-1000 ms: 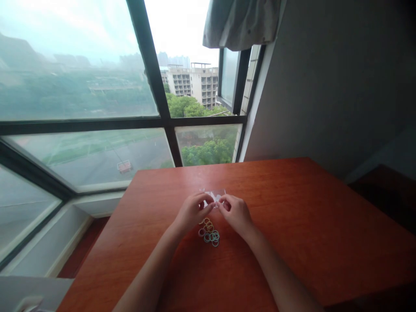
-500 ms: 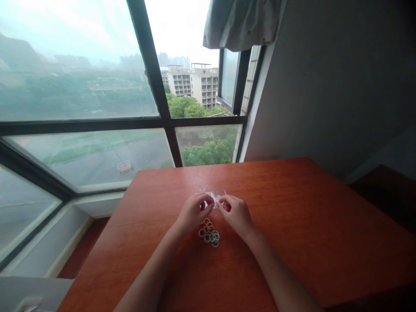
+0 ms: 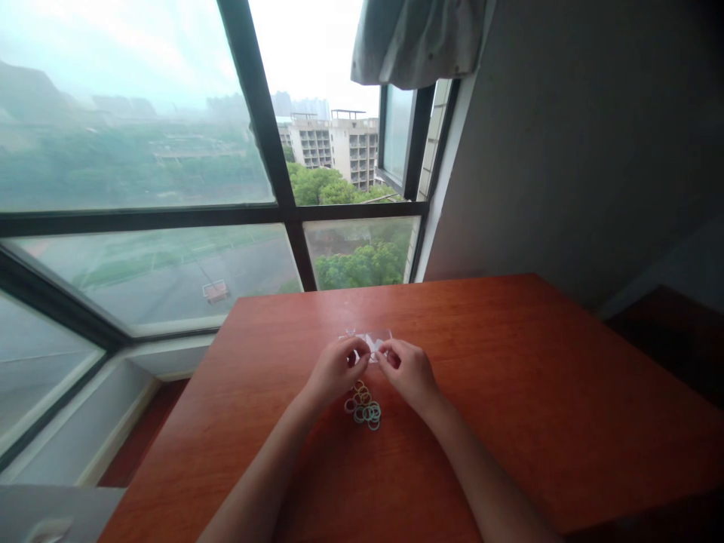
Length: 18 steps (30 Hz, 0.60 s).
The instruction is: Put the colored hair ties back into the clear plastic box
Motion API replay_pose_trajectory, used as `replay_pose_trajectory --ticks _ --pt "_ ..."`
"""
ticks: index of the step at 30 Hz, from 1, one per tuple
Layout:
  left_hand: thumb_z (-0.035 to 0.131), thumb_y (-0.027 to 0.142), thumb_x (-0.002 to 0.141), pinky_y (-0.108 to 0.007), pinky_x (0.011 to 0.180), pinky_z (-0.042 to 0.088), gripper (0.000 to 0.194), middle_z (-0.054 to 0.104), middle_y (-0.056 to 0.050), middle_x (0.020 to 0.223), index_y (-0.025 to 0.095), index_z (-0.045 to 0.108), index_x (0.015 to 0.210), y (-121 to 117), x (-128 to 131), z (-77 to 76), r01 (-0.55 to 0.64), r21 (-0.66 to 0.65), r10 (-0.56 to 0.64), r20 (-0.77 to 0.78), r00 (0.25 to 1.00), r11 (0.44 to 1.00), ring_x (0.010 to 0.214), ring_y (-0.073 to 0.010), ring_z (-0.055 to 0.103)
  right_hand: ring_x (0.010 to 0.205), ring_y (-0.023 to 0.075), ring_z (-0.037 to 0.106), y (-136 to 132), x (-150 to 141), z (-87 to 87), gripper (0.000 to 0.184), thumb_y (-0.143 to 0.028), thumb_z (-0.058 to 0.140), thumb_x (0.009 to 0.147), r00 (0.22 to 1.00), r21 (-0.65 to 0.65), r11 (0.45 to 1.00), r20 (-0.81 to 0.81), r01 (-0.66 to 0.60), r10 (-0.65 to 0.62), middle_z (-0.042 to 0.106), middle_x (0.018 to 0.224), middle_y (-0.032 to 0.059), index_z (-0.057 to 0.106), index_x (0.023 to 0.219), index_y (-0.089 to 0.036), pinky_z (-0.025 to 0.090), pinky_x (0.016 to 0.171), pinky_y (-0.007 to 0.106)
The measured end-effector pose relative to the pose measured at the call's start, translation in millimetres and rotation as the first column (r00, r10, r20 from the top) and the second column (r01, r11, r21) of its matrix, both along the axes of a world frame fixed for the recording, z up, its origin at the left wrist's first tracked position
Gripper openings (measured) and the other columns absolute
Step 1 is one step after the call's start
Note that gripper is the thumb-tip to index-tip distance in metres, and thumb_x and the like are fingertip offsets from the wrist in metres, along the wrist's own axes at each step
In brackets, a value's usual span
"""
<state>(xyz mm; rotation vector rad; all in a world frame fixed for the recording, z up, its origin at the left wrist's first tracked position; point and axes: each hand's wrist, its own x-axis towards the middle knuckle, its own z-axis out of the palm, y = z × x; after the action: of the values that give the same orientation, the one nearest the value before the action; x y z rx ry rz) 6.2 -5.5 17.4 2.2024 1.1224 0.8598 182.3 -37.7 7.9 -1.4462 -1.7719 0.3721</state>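
My left hand [image 3: 340, 365] and my right hand [image 3: 408, 369] meet over the middle of the table, thumb and index finger pinched on each. A thin, small thing seems to span the gap between the fingertips; it is too small to name. Just below the hands lies a loose cluster of small ring-shaped bands: yellow bands [image 3: 363, 394] on top, a pinkish band [image 3: 350, 406] at the left and pale green bands [image 3: 373, 414] nearest me. Behind the fingertips rests a clear plastic bag [image 3: 382, 337], partly hidden by both hands.
The reddish-brown wooden table [image 3: 509, 377] reaches to a dark-framed window [image 3: 291, 215] at the back and left. A grey wall [image 3: 566, 166] rises at the right, and a short curtain [image 3: 418, 45] hangs above.
Both hands keep almost the same place and pinch, with the fingertips very slightly farther apart. The whole view has shifted a little; the bands and the bag lie as before.
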Motion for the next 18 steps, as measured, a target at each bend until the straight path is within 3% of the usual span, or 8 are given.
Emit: replay_pose_trajectory --ticks 4,10,18 --pt "0.055 0.017 0.081 -0.021 0.061 0.039 0.007 0.06 0.001 0.071 0.018 0.061 0.078 4.0 -5.1 -1.0 -0.098 0.058 0.1 -0.025 0.995 0.994 0.061 -0.0106 0.05 0.057 0.012 0.051 0.0 0.3 1.2 0.012 -0.027 0.058 0.085 1.0 0.003 1.0 0.001 0.006 -0.006 0.056 0.061 -0.0021 0.065 0.079 -0.02 0.034 0.058 0.022" --pt "0.055 0.022 0.082 -0.024 0.061 0.037 0.007 0.062 0.0 0.075 0.02 0.062 0.08 14.5 -16.2 -5.8 -0.309 0.158 0.328 -0.108 0.939 0.938 0.064 -0.0128 0.051 0.059 0.0125 0.053 0.5 -0.3 0.5 0.01 -0.025 0.058 0.084 0.999 -0.013 1.0 0.039 -0.001 0.001 0.057 0.062 -0.0018 0.065 0.078 -0.02 0.034 0.059 0.022" --pt "0.053 0.028 0.085 -0.025 0.063 0.039 0.014 0.061 -0.002 0.082 0.021 0.065 0.083 18.8 -18.3 -9.5 -0.347 0.145 0.37 -0.184 0.911 0.926 0.07 -0.0149 0.056 0.061 0.0124 0.054 -0.8 -2.3 -0.3 0.009 -0.024 0.059 0.084 0.992 -0.084 0.995 0.104 -0.059 0.068 0.06 0.064 -0.0022 0.064 0.078 -0.021 0.033 0.059 0.022"
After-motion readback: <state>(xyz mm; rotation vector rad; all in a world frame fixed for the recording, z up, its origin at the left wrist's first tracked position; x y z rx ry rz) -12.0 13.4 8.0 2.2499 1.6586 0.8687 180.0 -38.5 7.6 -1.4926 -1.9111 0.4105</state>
